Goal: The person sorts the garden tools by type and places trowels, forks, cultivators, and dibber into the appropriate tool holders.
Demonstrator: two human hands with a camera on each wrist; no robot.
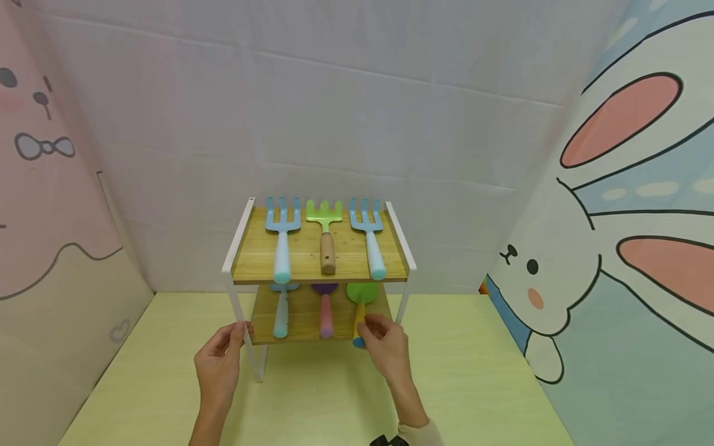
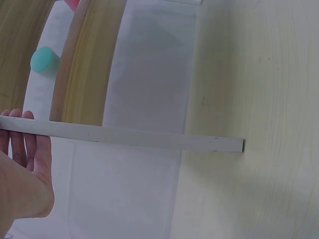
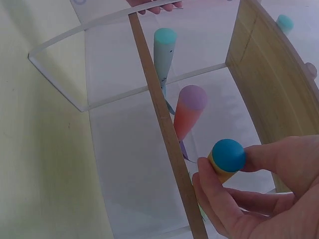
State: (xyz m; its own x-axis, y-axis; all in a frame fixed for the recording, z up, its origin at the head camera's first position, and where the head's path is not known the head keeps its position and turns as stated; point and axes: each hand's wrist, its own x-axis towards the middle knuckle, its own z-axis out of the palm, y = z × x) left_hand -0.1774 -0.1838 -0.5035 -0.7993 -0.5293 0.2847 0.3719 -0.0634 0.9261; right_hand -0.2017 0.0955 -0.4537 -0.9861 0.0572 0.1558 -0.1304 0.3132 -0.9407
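Observation:
My right hand (image 1: 386, 348) pinches the yellow handle of a green toy trowel (image 1: 362, 292) near its blue end (image 3: 229, 155). That trowel lies at the right of the lower shelf (image 1: 304, 331), its handle end sticking out past the front edge. With my left hand (image 1: 219, 362) I hold the front left leg (image 2: 124, 135) of the white-framed rack, fingers behind the metal. Beside the green trowel lie a tool with a pink handle (image 1: 326, 316) and purple head and, farther left, one with a pale blue handle (image 1: 281, 316); the upper shelf partly hides their heads.
Three toy forks lie on the upper shelf (image 1: 304, 263): a blue one (image 1: 282, 241) on the left, a green one with a wooden handle (image 1: 326, 248) in the middle, another blue one (image 1: 370, 241) on the right. The rack stands on a pale table (image 1: 468, 371) before a white curtain.

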